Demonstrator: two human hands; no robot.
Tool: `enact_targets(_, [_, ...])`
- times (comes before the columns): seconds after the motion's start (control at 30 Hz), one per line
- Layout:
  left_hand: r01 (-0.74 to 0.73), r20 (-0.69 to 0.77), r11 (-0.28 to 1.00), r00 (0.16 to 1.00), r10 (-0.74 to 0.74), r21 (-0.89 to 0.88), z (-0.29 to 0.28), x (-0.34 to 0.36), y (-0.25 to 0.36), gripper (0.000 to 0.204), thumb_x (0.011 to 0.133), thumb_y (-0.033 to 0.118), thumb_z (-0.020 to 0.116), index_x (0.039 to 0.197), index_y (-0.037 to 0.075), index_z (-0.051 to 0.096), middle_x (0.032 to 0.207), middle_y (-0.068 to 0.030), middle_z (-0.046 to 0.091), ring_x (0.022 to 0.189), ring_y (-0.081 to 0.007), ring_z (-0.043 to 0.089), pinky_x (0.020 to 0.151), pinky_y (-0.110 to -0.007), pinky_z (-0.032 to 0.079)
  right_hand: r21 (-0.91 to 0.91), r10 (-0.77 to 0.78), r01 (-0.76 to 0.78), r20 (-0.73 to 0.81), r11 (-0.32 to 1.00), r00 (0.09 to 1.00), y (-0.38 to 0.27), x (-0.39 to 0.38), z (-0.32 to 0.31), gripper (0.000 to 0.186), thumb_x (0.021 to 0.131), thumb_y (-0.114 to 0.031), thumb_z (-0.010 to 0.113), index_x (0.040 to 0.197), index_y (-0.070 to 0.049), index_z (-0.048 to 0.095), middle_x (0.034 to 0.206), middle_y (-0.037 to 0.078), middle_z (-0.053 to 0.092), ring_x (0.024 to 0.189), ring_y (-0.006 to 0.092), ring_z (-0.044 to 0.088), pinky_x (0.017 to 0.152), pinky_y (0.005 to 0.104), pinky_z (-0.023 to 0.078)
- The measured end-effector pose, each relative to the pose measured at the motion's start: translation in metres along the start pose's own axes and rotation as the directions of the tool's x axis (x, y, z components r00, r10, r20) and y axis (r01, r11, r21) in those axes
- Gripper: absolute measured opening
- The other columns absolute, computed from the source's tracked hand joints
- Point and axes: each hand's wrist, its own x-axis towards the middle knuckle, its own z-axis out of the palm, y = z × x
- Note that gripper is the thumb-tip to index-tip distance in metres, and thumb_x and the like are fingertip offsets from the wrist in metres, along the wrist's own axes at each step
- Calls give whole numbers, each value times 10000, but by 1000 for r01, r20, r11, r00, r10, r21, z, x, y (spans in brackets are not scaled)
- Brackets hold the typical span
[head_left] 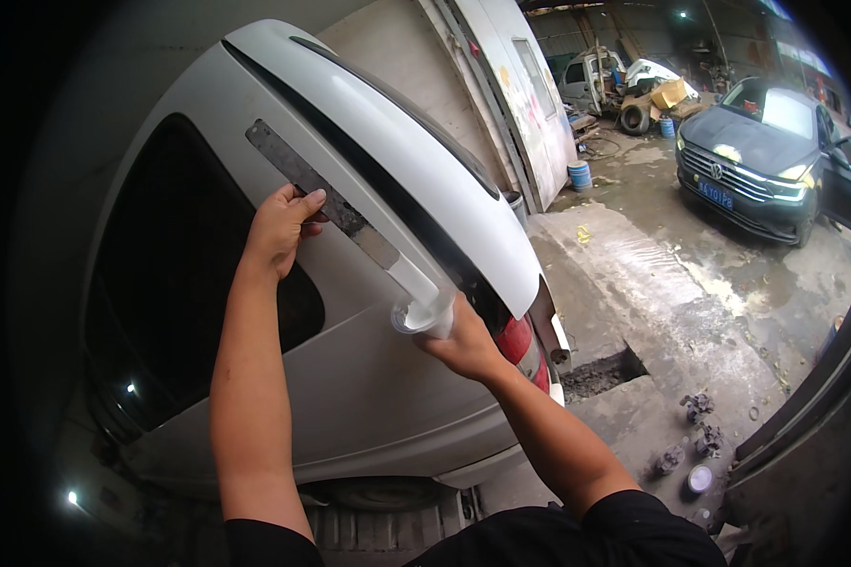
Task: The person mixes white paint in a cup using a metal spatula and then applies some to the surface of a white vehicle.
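My left hand [286, 227] is closed around the middle of a long flat stirring stick [373, 248], grey with dark stains. The stick slants down to the right, and its lower end is coated in white. That end reaches into a clear plastic cup [409, 326] with white paint-like stuff in it. Wrapped around the cup from the right is my right hand [465, 342], its fingers partly hidden behind the cup. Both hands are held in front of the rear side of a silver-white vehicle [388, 397], whose tailgate [378, 104] stands slightly ajar.
A red tail light [514, 340] sits just beyond my right wrist. Further right is a pit [600, 375] in the concrete floor, with crumpled dark lumps [698, 406] and a white-filled container [700, 479] nearby. A dark car [752, 151] and a blue bucket [579, 174] stand farther back.
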Motion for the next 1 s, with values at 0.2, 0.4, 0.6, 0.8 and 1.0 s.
enact_targets(0.2, [-19,38,1000,999,18,7,7,10,1,166,917,197,657,967,59,580,859,-21,656,761,-110,598,693,-244,466,-28,-6,5,-70,1000,998,2,0,-5,554,752,-192,726,1226,-27,491,1172,205,566,1103,373,558,938,402,440])
enact_targets(0.4, [-12,53,1000,999,11,10,22,19,5,169,906,189,677,941,48,589,833,-28,640,748,-115,615,678,-234,501,-87,52,-57,-61,995,997,6,2,-23,639,740,-215,753,1271,-27,452,1182,181,580,1117,315,570,973,382,426])
enact_targets(0.6, [7,84,1000,996,-8,7,27,24,8,166,900,185,685,917,48,593,816,-32,629,733,-120,630,660,-230,523,-154,88,-98,-68,983,994,-11,3,-34,635,735,-228,749,1260,-23,456,1160,201,594,1120,343,572,954,393,436])
enact_targets(0.8, [16,124,1000,992,-19,22,21,33,3,160,906,195,675,944,59,600,842,-28,641,731,-119,628,649,-227,506,-160,155,-155,-10,975,988,-22,1,-41,620,739,-222,751,1256,-34,467,1161,197,590,1117,338,575,951,394,441])
enact_targets(1.0, [15,100,999,995,-19,43,11,19,6,158,910,204,672,933,65,600,839,-24,643,741,-115,626,657,-223,503,-87,2,-5,-33,996,999,0,-7,-21,612,744,-211,758,1261,-35,481,1209,195,526,1143,346,547,979,392,425])
